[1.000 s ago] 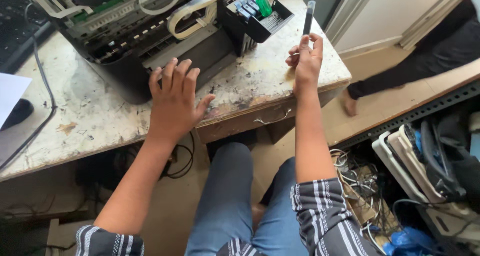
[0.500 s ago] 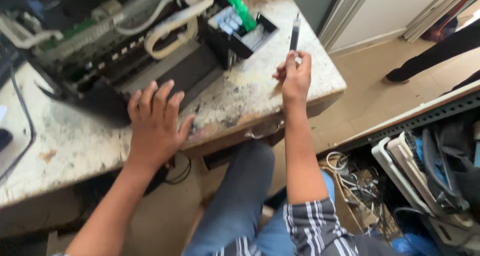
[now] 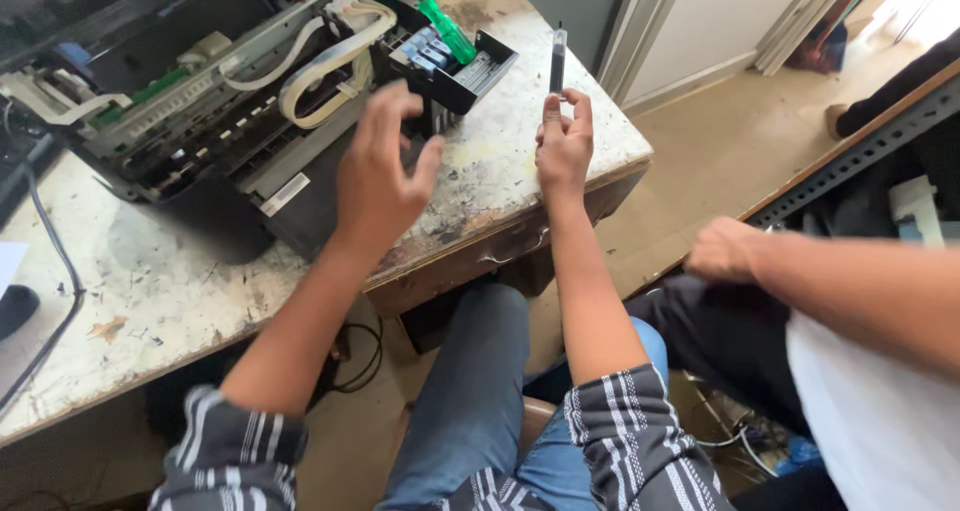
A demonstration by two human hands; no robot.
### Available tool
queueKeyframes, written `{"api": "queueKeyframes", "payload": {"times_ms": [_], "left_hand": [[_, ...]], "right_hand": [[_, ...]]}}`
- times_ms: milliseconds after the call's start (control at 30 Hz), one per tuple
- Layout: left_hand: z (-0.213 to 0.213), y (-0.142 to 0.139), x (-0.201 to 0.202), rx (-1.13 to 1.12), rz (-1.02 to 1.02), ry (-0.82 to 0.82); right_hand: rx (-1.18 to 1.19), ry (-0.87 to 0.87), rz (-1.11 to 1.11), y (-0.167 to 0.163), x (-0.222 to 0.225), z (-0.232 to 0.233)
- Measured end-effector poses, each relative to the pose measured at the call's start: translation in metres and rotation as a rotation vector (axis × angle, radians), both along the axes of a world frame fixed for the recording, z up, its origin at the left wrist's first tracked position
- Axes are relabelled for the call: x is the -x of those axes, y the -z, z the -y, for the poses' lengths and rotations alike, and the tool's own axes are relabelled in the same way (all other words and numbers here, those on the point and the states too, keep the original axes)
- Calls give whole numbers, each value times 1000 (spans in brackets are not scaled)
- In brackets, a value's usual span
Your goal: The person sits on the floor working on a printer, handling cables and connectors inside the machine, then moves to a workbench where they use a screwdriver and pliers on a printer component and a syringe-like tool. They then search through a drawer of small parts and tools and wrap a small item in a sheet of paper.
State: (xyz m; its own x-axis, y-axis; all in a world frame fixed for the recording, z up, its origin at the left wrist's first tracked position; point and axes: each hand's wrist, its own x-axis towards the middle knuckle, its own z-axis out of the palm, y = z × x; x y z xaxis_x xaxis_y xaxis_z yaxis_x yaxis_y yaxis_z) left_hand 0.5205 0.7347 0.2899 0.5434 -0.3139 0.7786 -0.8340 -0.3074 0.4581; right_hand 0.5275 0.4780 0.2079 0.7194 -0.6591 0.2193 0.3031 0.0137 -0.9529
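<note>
While the opened printer (image 3: pixel 200 121) sits at ten o'clock on the stained table (image 3: pixel 150 291), the left hand (image 3: pixel 385 171) hovers spread and empty above it, and the right hand (image 3: pixel 563 141) pinches a dark syringe (image 3: pixel 558 61) upright at one o'clock.

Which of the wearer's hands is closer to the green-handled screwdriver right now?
Left, narrowly. The left hand hovers open just below-left of the green-handled screwdriver; the right hand, holding a dark syringe, sits to its lower right.
</note>
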Motion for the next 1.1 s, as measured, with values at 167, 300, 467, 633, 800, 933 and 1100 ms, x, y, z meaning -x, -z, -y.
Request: {"api": "queueKeyframes", "payload": {"times_ms": [167, 300, 467, 633, 800, 933, 1100], "left_hand": [[22, -7, -42, 7, -247, -69], [24, -2, -54, 79, -388, 49], [21, 3, -59, 168, -258, 190], [20, -5, -45, 136, -260, 270], [19, -7, -25, 211, 71, 192], [28, 15, -7, -371, 319, 599], [53, 49, 6, -1028, 411, 769]], "right_hand": [[77, 5, 19, 0, -2, 0], [68, -20, 57, 2, -2, 0], [5, -33, 65, 2, 1, -2], [-48, -36, 71, -4, 3, -4], [100, 67, 116, 0, 7, -6], [120, 118, 276, 6, 11, -7], [-20, 25, 339, 1, 14, -8]]}}
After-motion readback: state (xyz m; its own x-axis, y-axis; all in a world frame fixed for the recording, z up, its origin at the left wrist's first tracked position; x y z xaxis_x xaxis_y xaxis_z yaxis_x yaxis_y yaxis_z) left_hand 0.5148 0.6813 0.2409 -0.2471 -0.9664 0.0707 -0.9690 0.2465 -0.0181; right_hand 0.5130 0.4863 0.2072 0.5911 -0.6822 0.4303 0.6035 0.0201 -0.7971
